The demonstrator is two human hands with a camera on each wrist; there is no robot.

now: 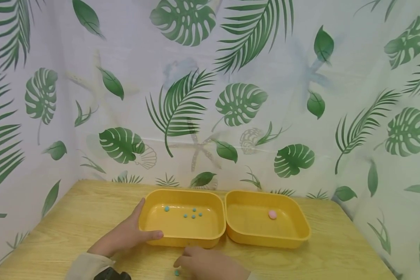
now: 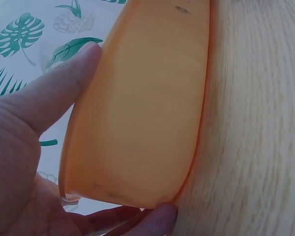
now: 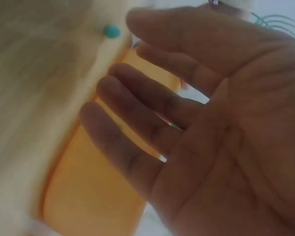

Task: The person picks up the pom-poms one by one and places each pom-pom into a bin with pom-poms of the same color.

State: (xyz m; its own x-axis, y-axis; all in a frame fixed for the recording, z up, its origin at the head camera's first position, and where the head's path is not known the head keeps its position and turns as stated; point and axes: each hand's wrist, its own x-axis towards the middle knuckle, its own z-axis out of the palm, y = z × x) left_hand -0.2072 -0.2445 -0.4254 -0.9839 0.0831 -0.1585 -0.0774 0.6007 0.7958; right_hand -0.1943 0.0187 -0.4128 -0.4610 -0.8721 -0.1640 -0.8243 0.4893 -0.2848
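Note:
Two yellow plastic bins stand side by side on the wooden table. My left hand [image 1: 127, 234] holds the left bin [image 1: 182, 242] at its left end, thumb over the front rim, fingers round the side; in the left wrist view the fingertips reach its lower edge. Several small blue-green balls [image 1: 166, 209] lie inside that bin. In front of it, my right hand [image 1: 210, 263] is low over the table, its fingers loosely bent and holding nothing in the right wrist view. Just beside its fingertips, one blue-green ball [image 3: 112, 31] lies on the table.
The right bin [image 1: 267, 241], touching or nearly touching the left one, contains a pink ball [image 1: 272, 214]. Behind the wooden table [image 1: 339, 249] hangs a white cloth [image 1: 252, 163] with green leaf prints, which also covers both sides.

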